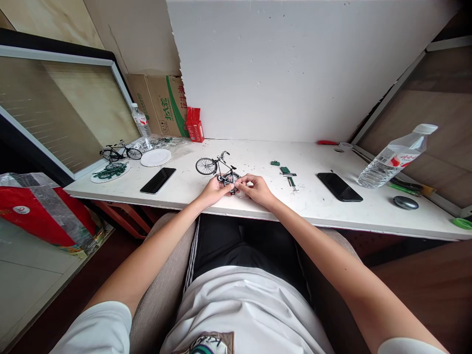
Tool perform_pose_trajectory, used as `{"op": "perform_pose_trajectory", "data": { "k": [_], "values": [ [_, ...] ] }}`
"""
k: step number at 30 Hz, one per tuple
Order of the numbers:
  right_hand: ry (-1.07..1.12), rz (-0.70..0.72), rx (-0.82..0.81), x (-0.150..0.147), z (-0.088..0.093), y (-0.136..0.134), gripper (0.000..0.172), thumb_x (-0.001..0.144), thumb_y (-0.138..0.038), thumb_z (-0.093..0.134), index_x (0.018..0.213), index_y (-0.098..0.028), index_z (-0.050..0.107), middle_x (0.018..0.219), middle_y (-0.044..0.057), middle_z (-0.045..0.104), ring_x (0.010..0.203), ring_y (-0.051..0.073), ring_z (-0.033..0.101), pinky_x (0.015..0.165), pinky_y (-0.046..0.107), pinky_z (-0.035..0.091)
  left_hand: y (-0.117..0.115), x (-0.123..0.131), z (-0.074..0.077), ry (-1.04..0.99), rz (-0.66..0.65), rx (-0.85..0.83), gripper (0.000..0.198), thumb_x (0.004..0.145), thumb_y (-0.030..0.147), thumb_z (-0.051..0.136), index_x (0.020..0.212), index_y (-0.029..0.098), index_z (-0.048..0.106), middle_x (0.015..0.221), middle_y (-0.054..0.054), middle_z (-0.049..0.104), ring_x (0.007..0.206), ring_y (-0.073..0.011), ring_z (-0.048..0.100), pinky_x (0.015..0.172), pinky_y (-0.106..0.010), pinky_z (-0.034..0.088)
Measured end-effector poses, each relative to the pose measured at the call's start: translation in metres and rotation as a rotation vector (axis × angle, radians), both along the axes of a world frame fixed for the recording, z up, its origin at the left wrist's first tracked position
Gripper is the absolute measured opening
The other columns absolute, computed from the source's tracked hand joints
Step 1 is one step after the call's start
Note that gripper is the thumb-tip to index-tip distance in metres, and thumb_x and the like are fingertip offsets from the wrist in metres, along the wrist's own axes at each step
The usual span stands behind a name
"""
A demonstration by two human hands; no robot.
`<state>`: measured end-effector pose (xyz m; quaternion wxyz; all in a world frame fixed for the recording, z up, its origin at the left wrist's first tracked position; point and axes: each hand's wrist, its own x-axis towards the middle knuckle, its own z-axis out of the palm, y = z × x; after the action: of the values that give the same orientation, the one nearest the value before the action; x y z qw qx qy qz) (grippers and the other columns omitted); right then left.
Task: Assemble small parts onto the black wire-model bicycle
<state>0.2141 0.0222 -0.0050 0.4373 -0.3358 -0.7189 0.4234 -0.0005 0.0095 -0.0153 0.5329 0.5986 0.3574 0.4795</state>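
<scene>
A small black model bicycle (217, 167) stands on the white table (258, 206) near its front edge. My left hand (214, 191) is closed around the model's rear wheel end. My right hand (257, 189) pinches the same end from the right, fingers pressed together at the wheel. Whatever small piece sits between the fingertips is too small to make out. Both forearms reach forward from my lap.
Two black phones (158, 180) (339, 186) lie left and right of my hands. Green parts and a screwdriver (288, 175) lie right of the model. A water bottle (396, 156) lies at right, a second finished bicycle (120, 152) and plates (156, 157) at left.
</scene>
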Motion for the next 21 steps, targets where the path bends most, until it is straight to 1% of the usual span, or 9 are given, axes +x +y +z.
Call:
{"op": "perform_pose_trajectory", "data": {
  "k": [8,12,13,15,18,20,21],
  "values": [
    [0.020,-0.008,0.003,-0.003,0.005,-0.004,0.041,0.090,-0.061,0.078,0.097,-0.020,0.076,0.100,0.006,0.074,0.075,0.020,0.075,0.068,0.033,0.054,-0.001,0.001,0.002,-0.004,-0.013,0.000,0.056,0.084,0.051,0.088,0.119,0.015,0.063,0.119,-0.016,0.080,0.099,-0.0288,0.080,0.086,-0.042,0.064],
    [0.023,-0.075,0.028,-0.004,0.006,-0.005,0.044,0.091,-0.064,0.074,0.094,-0.020,0.072,0.091,0.005,0.072,0.075,0.020,0.071,0.064,0.033,0.050,-0.001,0.002,0.002,0.000,0.002,-0.012,0.055,0.084,0.049,0.088,0.121,0.015,0.065,0.118,-0.016,0.080,0.098,-0.0294,0.080,0.086,-0.043,0.064],
    [0.022,-0.105,0.049,-0.005,0.006,-0.006,0.044,0.092,-0.064,0.073,0.094,-0.021,0.073,0.090,0.005,0.072,0.077,0.021,0.070,0.065,0.033,0.050,-0.001,0.002,0.001,0.000,0.008,-0.016,0.055,0.084,0.049,0.088,0.121,0.016,0.065,0.118,-0.016,0.080,0.098,-0.0295,0.080,0.086,-0.043,0.064],
    [0.013,-0.178,0.111,-0.005,0.006,-0.006,0.043,0.095,-0.065,0.069,0.094,-0.022,0.073,0.092,0.006,0.073,0.086,0.023,0.069,0.071,0.035,0.052,-0.002,0.003,0.002,-0.002,0.017,-0.023,0.054,0.083,0.048,0.089,0.121,0.016,0.066,0.117,-0.015,0.080,0.097,-0.0298,0.080,0.086,-0.043,0.063],
    [-0.062,-0.255,0.266,-0.001,0.011,-0.006,0.044,0.103,-0.063,0.060,0.092,-0.023,0.074,0.096,0.008,0.075,0.097,0.025,0.066,0.083,0.039,0.052,-0.004,0.003,0.004,0.002,0.022,-0.016,0.053,0.084,0.048,0.088,0.120,0.015,0.067,0.115,-0.016,0.081,0.100,-0.0306,0.080,0.086,-0.042,0.063],
    [-0.178,-0.208,0.366,0.008,0.020,-0.005,0.046,0.105,-0.062,0.057,0.091,-0.023,0.076,0.096,0.009,0.076,0.098,0.026,0.064,0.087,0.040,0.052,-0.005,0.004,0.006,-0.001,0.027,-0.013,0.052,0.085,0.050,0.087,0.119,0.014,0.068,0.114,-0.016,0.081,0.102,-0.0309,0.079,0.087,-0.042,0.064],
    [-0.254,-0.140,0.389,0.014,0.025,-0.004,0.046,0.105,-0.063,0.058,0.090,-0.023,0.077,0.095,0.009,0.076,0.096,0.026,0.064,0.088,0.040,0.052,-0.006,0.004,0.006,-0.007,0.033,-0.013,0.052,0.085,0.050,0.087,0.118,0.014,0.069,0.115,-0.016,0.081,0.103,-0.0308,0.079,0.087,-0.042,0.064]
  ]
}}
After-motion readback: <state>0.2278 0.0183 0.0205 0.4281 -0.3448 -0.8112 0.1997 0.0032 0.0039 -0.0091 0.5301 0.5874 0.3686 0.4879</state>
